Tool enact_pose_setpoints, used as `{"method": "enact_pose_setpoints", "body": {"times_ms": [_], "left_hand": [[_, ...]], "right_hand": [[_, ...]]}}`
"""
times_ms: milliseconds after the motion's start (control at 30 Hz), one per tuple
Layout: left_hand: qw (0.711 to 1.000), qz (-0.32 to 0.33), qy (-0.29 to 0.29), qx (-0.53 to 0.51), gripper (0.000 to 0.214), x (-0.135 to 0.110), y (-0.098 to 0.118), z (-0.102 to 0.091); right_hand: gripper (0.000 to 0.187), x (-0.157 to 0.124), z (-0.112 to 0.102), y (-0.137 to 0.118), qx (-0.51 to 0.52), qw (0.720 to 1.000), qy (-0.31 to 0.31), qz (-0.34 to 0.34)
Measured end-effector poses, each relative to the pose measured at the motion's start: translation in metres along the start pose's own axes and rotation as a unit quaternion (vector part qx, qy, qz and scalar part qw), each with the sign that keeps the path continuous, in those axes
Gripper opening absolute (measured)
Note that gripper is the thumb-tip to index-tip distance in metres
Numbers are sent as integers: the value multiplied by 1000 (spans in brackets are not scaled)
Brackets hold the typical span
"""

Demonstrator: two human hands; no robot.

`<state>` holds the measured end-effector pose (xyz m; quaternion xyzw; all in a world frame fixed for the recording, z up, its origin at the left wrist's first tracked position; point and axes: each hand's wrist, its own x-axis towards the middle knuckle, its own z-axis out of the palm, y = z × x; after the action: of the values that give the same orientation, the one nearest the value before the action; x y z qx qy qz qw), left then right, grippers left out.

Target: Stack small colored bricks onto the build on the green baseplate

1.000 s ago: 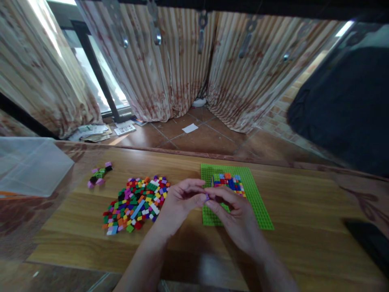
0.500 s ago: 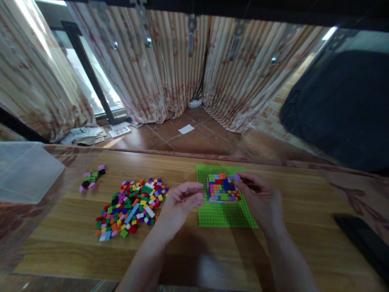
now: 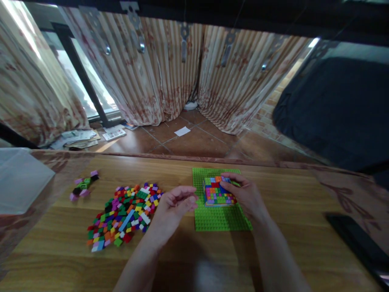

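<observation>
While the left hand is hovering by the green baseplate, loosely parted, the right hand is touching the far right of the brick block on it, its grip unclear to me; such close work is needing straight, even pressure.

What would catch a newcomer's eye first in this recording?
Probably the pile of bright bricks, spread on the table left of the left hand. Next, the multicolored build on the green baseplate, with the right hand at its far right corner.
</observation>
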<state>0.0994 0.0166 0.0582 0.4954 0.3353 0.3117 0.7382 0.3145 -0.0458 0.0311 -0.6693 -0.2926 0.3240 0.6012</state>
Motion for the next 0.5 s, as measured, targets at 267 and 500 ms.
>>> {"method": "enact_pose_setpoints", "body": {"times_ms": [267, 500], "left_hand": [[1000, 4, 3, -10, 30, 0, -1, -1], [1000, -2, 0, -20, 31, 0, -1, 0]], "right_hand": [[49, -6, 0, -8, 69, 995, -12, 64], [42, -3, 0, -8, 47, 998, 26, 21]]}}
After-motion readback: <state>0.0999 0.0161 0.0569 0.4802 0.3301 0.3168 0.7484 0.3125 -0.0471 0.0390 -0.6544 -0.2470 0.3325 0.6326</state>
